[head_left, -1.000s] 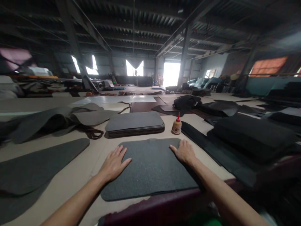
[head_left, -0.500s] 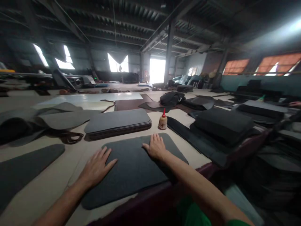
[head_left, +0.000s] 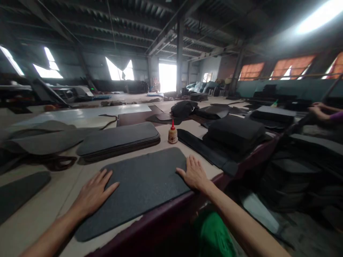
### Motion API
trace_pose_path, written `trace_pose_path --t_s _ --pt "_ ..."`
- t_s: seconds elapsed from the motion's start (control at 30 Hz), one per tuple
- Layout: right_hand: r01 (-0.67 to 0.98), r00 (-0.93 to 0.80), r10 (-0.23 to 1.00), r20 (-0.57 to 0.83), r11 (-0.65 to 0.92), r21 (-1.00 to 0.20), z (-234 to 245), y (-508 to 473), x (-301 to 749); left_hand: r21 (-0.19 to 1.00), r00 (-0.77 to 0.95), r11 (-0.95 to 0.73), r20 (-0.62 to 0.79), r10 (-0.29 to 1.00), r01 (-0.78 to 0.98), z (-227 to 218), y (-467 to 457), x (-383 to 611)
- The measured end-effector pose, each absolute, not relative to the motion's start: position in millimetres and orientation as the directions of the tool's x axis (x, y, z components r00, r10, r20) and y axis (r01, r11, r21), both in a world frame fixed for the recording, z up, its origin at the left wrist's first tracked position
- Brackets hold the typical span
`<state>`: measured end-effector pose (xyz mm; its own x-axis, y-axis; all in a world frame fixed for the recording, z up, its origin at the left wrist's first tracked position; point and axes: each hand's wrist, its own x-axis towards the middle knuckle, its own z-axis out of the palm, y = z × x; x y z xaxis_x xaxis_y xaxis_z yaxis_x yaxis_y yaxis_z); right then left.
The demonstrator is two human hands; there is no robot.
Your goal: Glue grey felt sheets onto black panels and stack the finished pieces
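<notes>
A dark grey rounded felt mat point(head_left: 139, 185) lies flat on the beige table point(head_left: 40, 214) in front of me. My left hand point(head_left: 93, 192) rests palm down on the mat's left edge, fingers spread. My right hand point(head_left: 194, 173) lies flat on the mat's right edge near the table's corner, fingers also stretched out. Neither hand holds anything. A small glue bottle with a red cap point(head_left: 173, 134) stands just beyond the mat.
A stack of similar grey mats point(head_left: 118, 139) lies behind the mat. Black pads point(head_left: 235, 134) are piled to the right, grey sheets point(head_left: 45, 137) to the left. Another person's hand point(head_left: 318, 110) shows at the far right. The table's dark edge point(head_left: 160, 223) runs below the mat.
The view has swung to the right. My right hand has slid from the mat's middle top out to its right edge; the left hand has stayed on the left edge.
</notes>
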<state>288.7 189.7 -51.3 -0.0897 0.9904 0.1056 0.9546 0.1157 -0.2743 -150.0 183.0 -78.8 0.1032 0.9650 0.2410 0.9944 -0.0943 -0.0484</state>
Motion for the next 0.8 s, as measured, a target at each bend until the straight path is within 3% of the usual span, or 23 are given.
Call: trace_pose_path --t_s 0.1,0.23,0.3,0.4,0.8 --pt "0.894 -0.206 0.965 0.162 0.253 -0.369 -31.2 169.7 268.5 -0.03 0.091 -0.086 0.238 0.967 0.996 -72.5 178.1 -144.2" --pt "0.534 -0.556 0.813 0.174 0.509 -0.675 -1.4 132.9 206.5 0.003 0.171 -0.18 0.292 0.941 0.984 -67.8 151.7 -127.6" --pt "0.357 -0.69 0.702 0.174 0.54 -0.762 4.2 124.2 172.7 0.027 0.229 -0.249 0.304 0.925 0.968 -71.2 134.8 -119.6" --pt "0.247 -0.733 0.648 0.206 0.536 -0.808 -3.1 128.0 135.9 0.066 0.237 -0.272 0.324 0.916 0.96 -80.2 114.6 -112.7" --pt "0.646 -0.47 0.859 0.204 0.492 -0.583 -43.3 165.3 198.5 -0.069 0.295 -0.289 0.338 0.894 0.955 -79.2 99.4 -104.4"
